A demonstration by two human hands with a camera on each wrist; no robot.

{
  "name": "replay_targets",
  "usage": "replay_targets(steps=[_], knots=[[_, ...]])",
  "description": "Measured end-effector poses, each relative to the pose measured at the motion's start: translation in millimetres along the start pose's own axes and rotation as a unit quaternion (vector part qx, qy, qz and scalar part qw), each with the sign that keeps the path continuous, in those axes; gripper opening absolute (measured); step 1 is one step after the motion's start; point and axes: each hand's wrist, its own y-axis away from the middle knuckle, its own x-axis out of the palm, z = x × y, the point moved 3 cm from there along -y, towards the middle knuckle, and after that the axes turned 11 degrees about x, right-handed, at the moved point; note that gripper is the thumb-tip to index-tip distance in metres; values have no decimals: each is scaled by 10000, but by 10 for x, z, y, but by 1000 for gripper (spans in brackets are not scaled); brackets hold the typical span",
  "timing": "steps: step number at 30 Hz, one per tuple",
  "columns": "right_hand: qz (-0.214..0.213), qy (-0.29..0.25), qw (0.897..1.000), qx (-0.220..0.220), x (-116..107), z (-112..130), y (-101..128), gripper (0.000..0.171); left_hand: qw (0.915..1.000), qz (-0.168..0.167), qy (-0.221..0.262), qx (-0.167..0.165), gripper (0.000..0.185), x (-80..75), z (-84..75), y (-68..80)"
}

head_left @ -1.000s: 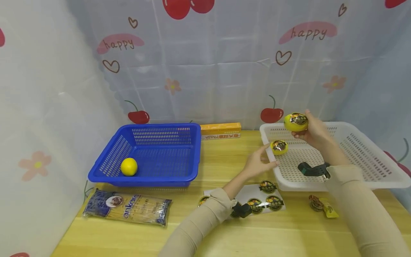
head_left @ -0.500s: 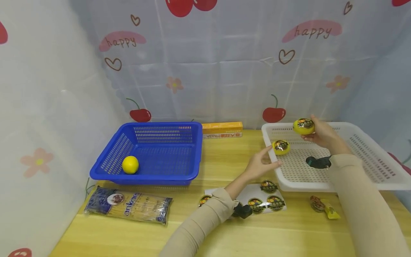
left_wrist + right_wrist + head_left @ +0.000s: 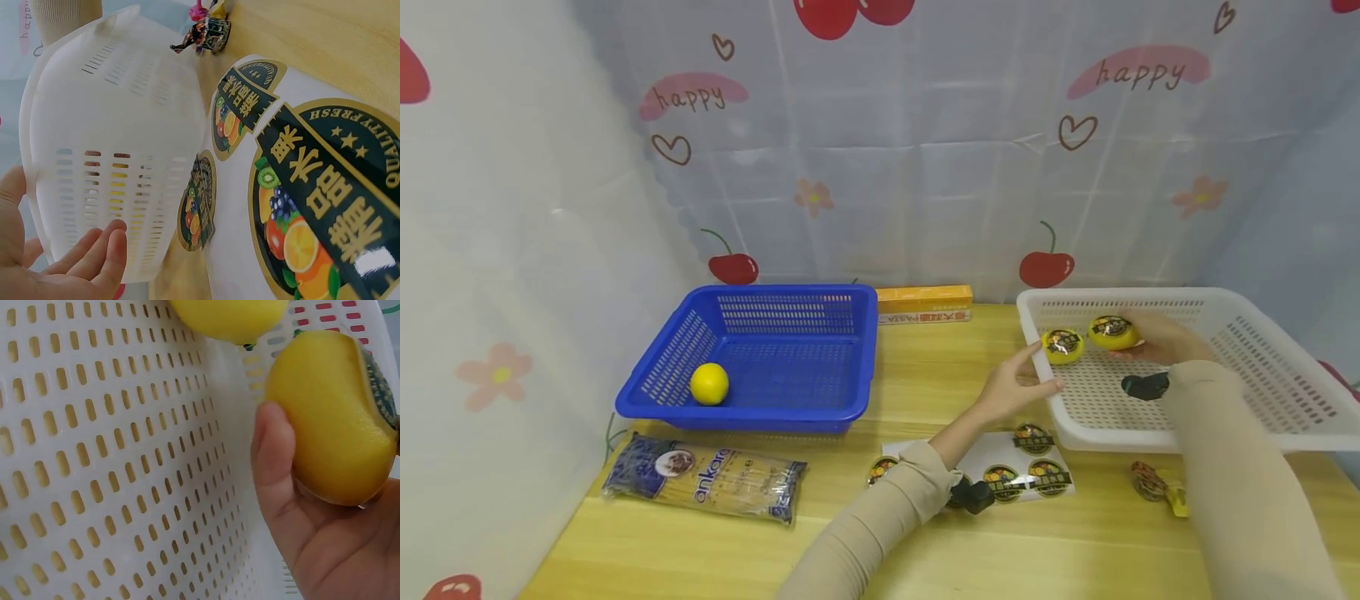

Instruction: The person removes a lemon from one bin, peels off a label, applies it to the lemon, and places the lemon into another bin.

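Observation:
In the head view my right hand (image 3: 1161, 337) grips a yellow lemon (image 3: 1112, 332) with a black-and-gold sticker, low inside the white basket (image 3: 1120, 437). The right wrist view shows a fingertip pressed against that lemon's (image 3: 331, 419) side. A second stickered lemon (image 3: 1063, 347) lies by the basket's left wall, close to the held one. My left hand (image 3: 1011, 390) is at the basket's left rim, thumb and forefinger spread. From the left wrist, the fingers (image 3: 94, 253) look loosely bent beside the slotted outer wall; whether they press on it I cannot tell.
A blue basket (image 3: 748, 414) with one plain yellow fruit (image 3: 709, 384) stands left. Before it lies a spaghetti packet (image 3: 707, 477); a pasta box (image 3: 923, 304) stands behind. A sticker sheet (image 3: 1022, 467) lies under my left forearm. Small wrapped items (image 3: 1150, 482) lie before the white basket.
My right hand has lowered the lemon from above the white basket's back rim down into the basket, beside the other lemon. My left hand stays at the rim.

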Motion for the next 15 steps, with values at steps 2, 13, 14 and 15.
replay_targets(steps=[2, 13, 14, 15], knots=[[12, 42, 10000, 49, 3, -42, -32, 51, 10000, -12, -13, -7, 71, 8, 2, 1], [-199, 764, 9967, 191, -7, -107, -26, 60, 10000, -5, -10, -40, 70, -1, -11, 3], [-263, 853, 9958, 185, -10, -98, -13, 60, 10000, 2, -11, -51, 70, -5, -14, 3], [-361, 943, 9947, 177, -16, -91, 0, 61, 10000, 3, -8, -60, 70, -8, -14, 3]])
